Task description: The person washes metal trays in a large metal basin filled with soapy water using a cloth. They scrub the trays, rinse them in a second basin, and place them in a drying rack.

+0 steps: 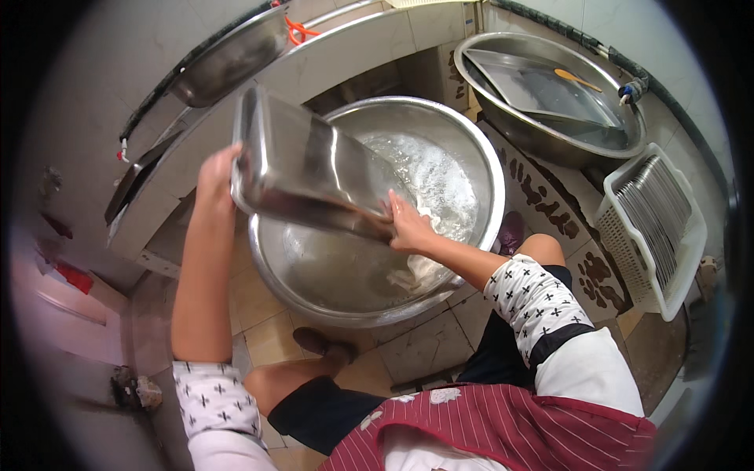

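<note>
A deep rectangular stainless steel pan (318, 165) is tilted over a large round steel basin (496, 171), its outside towards me. My left hand (218, 179) grips its rim at the raised left end. At the lower right end my right hand (411, 224) holds the pan by its side, fingers spread along the metal. Foamy water (445, 171) lies in the basin below. A wet whitish cloth (423, 272) shows beneath my right wrist, partly in the water; whether my right fingers also touch it cannot be told. The pan's inside is hidden.
A second round basin (551, 156) at the far right holds water, a rectangular tray (506, 76) and an orange spoon-like utensil (577, 80). Beside it a white plastic basket (627, 235) holds stacked metal trays (657, 218). Another steel bowl (235, 59) stands on the tiled ledge (353, 50).
</note>
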`<action>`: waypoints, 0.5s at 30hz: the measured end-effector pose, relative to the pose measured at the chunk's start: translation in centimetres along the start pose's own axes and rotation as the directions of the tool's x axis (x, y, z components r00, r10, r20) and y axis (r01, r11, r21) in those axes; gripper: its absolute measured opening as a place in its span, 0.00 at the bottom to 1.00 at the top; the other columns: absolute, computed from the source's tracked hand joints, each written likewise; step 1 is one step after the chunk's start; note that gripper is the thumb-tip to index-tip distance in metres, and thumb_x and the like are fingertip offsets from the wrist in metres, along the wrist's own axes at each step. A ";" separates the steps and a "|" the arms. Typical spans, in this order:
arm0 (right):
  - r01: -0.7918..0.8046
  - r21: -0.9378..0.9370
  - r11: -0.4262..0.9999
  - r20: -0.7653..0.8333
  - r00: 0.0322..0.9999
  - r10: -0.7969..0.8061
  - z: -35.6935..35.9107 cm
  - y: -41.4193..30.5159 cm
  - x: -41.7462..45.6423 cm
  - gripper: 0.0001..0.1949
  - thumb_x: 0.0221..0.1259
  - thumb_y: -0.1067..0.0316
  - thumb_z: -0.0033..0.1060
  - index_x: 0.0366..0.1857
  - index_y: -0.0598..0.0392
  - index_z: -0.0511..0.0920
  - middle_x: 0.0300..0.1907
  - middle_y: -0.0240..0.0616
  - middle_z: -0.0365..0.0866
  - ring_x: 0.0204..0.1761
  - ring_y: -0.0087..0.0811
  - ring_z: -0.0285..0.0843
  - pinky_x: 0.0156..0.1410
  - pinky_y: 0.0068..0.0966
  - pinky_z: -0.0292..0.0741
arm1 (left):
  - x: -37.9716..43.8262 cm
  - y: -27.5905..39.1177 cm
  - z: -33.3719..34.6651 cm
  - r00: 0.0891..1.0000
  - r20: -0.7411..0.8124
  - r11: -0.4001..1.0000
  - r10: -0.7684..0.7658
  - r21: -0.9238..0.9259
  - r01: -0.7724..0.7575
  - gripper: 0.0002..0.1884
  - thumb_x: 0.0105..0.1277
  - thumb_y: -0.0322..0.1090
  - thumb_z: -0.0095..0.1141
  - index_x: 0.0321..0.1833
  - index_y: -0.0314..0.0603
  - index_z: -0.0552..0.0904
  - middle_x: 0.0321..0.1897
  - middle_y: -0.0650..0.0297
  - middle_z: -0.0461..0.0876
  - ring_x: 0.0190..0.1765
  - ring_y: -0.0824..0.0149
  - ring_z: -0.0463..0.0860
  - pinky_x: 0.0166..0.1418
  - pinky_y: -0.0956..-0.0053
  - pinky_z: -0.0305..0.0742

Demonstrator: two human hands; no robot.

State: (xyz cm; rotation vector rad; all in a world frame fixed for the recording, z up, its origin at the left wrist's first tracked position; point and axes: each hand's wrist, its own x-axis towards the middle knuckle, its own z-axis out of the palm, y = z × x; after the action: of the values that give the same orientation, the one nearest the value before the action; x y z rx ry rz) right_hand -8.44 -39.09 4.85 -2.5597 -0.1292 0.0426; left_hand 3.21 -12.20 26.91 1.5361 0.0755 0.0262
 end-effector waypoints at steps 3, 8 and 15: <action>0.019 0.169 0.985 -0.100 0.995 -0.002 -0.8 0.8 1.0 0.57 0.36 0.65 0.68 0.70 0.57 0.33 0.65 0.63 0.52 0.64 0.57 0.59 0.63 0.53 0.62 | -0.3 3.7 8.2 0.997 -0.011 0.995 0.080 0.064 -0.079 0.08 0.53 0.33 0.59 0.31 0.35 0.79 0.26 0.59 0.76 0.27 0.62 0.76 0.29 0.66 0.72; 0.073 0.339 0.938 -0.135 0.990 -0.029 -4.6 0.3 1.6 0.55 0.37 0.65 0.69 0.68 0.67 0.37 0.64 0.63 0.55 0.66 0.53 0.57 0.67 0.32 0.61 | -3.0 9.1 16.4 0.972 0.125 0.971 0.201 0.107 -0.214 0.10 0.54 0.30 0.58 0.34 0.29 0.80 0.31 0.54 0.79 0.27 0.60 0.77 0.30 0.64 0.73; 0.277 0.639 0.718 -0.203 0.960 -0.190 -6.3 -1.3 4.6 0.50 0.42 0.70 0.67 0.67 0.65 0.40 0.67 0.55 0.52 0.62 0.44 0.62 0.63 0.31 0.65 | -6.9 13.0 19.4 0.833 0.348 0.839 0.430 0.188 -0.511 0.13 0.54 0.32 0.57 0.39 0.32 0.79 0.30 0.53 0.81 0.33 0.57 0.82 0.38 0.65 0.78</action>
State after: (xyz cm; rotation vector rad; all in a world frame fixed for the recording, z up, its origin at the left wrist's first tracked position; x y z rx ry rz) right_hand -3.65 -40.98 10.77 -1.8004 -0.3291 -0.1461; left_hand -1.96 -31.51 40.72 1.7887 -0.5699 0.1918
